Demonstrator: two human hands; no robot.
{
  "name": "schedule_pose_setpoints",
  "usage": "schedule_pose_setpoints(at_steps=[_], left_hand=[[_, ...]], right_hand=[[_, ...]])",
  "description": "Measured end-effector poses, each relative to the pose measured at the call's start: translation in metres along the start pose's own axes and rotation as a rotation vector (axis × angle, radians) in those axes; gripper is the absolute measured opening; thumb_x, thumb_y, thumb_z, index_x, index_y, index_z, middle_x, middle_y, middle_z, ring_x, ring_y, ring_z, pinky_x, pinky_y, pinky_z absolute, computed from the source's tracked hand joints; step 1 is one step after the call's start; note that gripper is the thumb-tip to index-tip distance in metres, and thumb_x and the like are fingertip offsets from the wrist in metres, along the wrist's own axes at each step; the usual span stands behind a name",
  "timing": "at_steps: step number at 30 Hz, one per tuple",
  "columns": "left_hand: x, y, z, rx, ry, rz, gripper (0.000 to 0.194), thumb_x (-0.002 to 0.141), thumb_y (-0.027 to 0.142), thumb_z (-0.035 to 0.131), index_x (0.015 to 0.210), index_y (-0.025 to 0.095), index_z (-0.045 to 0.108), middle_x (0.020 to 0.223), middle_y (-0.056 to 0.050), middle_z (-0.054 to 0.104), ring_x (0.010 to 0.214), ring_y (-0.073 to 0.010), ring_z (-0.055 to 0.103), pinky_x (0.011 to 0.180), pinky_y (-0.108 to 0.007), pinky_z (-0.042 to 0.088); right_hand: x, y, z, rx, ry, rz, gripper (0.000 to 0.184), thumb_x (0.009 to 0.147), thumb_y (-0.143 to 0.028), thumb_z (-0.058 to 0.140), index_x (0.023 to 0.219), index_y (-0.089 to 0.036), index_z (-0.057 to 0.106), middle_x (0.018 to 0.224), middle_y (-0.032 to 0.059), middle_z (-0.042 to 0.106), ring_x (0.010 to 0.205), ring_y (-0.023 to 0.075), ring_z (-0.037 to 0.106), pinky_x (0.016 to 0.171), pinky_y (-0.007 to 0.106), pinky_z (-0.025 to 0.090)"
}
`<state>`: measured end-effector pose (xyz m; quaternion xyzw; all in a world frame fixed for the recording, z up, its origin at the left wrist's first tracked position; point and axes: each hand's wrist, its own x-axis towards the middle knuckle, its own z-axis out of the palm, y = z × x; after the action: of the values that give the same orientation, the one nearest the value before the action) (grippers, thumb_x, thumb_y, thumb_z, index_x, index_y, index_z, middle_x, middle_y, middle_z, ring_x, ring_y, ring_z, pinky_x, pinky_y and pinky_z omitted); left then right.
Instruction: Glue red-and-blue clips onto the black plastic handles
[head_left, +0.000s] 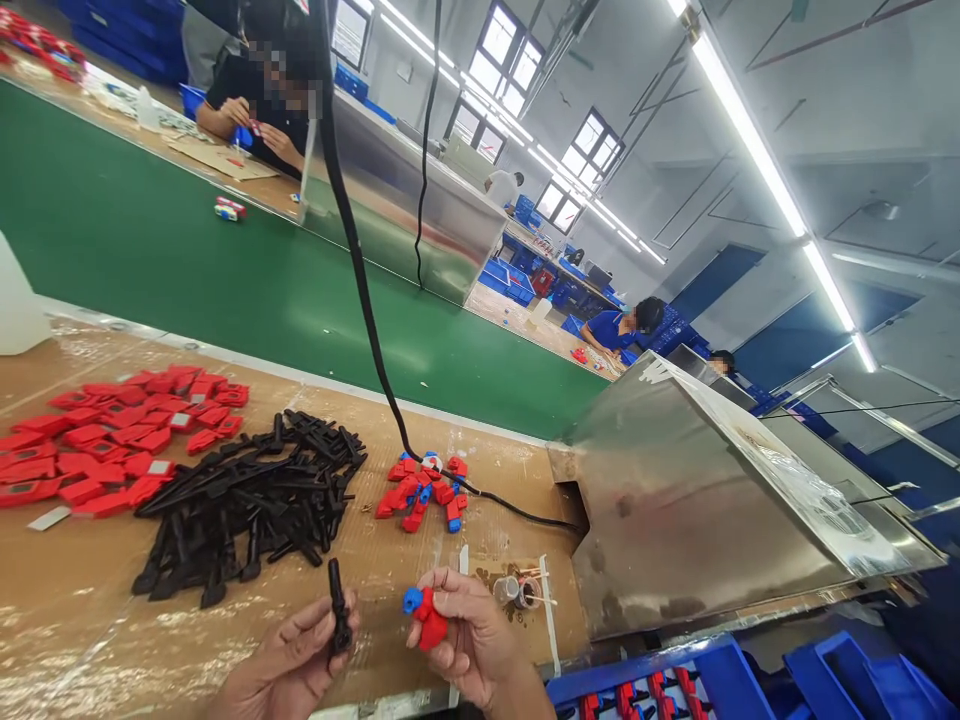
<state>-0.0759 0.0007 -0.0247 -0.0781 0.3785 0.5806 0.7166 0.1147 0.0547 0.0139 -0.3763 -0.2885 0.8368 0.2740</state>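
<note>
Low in the view, my left hand (300,645) is closed around a black plastic stick-like part (336,600), which it holds nearly upright. Just to its right, my right hand (472,625) pinches a red plastic part with a blue round end (429,618); the blue end points left. The two parts are apart. Beyond my left hand lies a heap of black plastic parts (262,490). A small pile of red and blue parts (420,495) sits on the table past my right hand.
Red plastic pieces (112,440) cover the table's left side. Small cups with sticks (517,592) stand right of my right hand. A black cable (367,300) hangs down to the table. A metal box (675,520) and blue trays (735,680) are at right. Co-workers sit beyond the green belt (187,265).
</note>
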Motion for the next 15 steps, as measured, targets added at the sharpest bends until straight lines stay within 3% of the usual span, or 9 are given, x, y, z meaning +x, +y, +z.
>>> schedule_pose_setpoints(at_steps=[6, 12, 15], left_hand=[[-0.002, -0.014, 0.003, 0.113, -0.021, 0.141, 0.051, 0.030, 0.036, 0.105, 0.072, 0.016, 0.084, 0.068, -0.006, 0.072, 0.061, -0.0145, 0.056, 0.049, -0.020, 0.046], [0.005, -0.019, -0.005, 0.160, -0.033, 0.180, 0.049, 0.035, 0.041, 0.103, 0.072, 0.016, 0.083, 0.071, -0.007, 0.072, 0.058, -0.0154, 0.053, 0.048, -0.024, 0.043], [0.011, -0.020, -0.012, 0.156, -0.033, 0.153, 0.052, 0.033, 0.043, 0.103, 0.074, 0.017, 0.084, 0.072, -0.006, 0.072, 0.059, -0.0157, 0.053, 0.049, -0.025, 0.044]], right_hand=[[-0.004, 0.011, 0.017, -0.153, 0.119, -0.122, 0.061, 0.063, -0.047, 0.096, 0.104, -0.012, 0.068, 0.073, 0.0044, 0.073, 0.051, 0.0095, 0.063, 0.042, 0.015, 0.041], [-0.006, 0.018, 0.027, -0.185, 0.183, -0.184, 0.062, 0.061, -0.053, 0.096, 0.101, -0.013, 0.070, 0.076, 0.0057, 0.074, 0.060, 0.0112, 0.064, 0.048, 0.016, 0.046], [-0.007, 0.017, 0.029, -0.183, 0.208, -0.198, 0.066, 0.059, -0.051, 0.096, 0.107, -0.016, 0.069, 0.075, 0.0041, 0.074, 0.055, 0.0106, 0.062, 0.045, 0.015, 0.042]])
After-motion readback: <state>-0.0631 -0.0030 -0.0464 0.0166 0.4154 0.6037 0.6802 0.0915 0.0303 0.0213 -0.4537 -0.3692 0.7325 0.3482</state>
